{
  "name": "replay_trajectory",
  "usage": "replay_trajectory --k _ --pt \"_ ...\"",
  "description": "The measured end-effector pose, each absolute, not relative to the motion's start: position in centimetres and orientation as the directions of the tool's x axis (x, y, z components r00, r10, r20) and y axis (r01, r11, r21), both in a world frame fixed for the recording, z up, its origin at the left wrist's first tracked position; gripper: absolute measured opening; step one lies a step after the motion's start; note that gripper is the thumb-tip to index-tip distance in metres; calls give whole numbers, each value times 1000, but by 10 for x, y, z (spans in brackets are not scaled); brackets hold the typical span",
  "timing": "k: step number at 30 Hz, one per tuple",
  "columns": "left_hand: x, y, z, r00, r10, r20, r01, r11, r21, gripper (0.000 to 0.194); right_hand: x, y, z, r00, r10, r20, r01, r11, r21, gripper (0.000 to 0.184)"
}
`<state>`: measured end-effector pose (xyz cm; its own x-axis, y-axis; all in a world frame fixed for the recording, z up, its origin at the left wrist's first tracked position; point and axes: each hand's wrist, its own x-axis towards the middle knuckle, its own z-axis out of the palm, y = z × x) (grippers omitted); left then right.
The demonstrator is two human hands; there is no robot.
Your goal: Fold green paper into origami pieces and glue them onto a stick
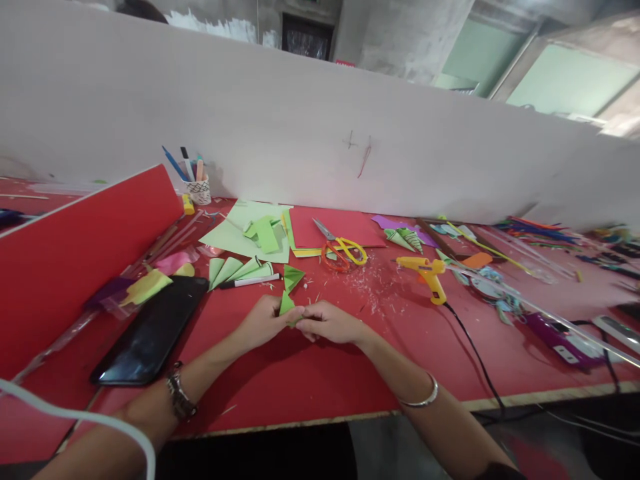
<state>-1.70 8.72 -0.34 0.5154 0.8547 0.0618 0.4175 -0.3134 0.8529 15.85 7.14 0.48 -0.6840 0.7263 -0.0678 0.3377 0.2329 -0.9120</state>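
Between both hands, just above the red table (320, 380), is a small folded piece of green paper (287, 304). My left hand (265, 321) pinches it between thumb and fingers, its tip pointing up. My right hand (330, 322) has its fingers closed on the paper's lower right edge, touching the left fingertips. Just beyond them lies another folded green paper piece (293, 277). Left of that are several pale green paper cones (240, 270) and a white marker with a black cap (250, 281). The lower part of the held paper is hidden by my fingers.
Scissors (345, 250) rest by red paper sheets (335, 227). A yellow glue gun (425, 273) with a black cord stands to the right. A dark phone (153, 330) lies left, beside a red board (90, 260). A pen cup (199, 191) stands near the white partition (280, 133).
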Motion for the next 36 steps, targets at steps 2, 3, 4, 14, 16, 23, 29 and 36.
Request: replay_trajectory --k 2,3,4,14,16,23,29,36 --pt "-18 87 -2 531 847 25 448 -306 840 48 158 71 4 -683 728 -65 332 230 -915 33" --pt "-18 87 -2 539 842 17 450 -305 839 48 158 71 4 -682 728 -69 333 225 -916 34" --pt "-18 88 -1 546 837 20 442 -309 842 48 158 71 4 -680 729 -74 334 219 -917 34" --pt "-15 84 -2 554 820 145 349 -387 854 43 161 73 5 -720 691 -69 310 231 -922 35" --pt "-14 81 -1 531 833 155 338 -376 863 43 161 73 6 -711 700 -64 309 229 -923 36" --pt "-13 77 5 428 875 225 283 -366 887 42 159 71 12 -727 682 -82 280 184 -942 37" --pt "-12 77 5 380 917 123 208 -214 954 47 158 67 10 -741 665 -93 277 178 -944 35" --pt "-14 84 6 211 967 146 216 -192 957 47 162 65 40 -586 810 36 583 452 -675 35"
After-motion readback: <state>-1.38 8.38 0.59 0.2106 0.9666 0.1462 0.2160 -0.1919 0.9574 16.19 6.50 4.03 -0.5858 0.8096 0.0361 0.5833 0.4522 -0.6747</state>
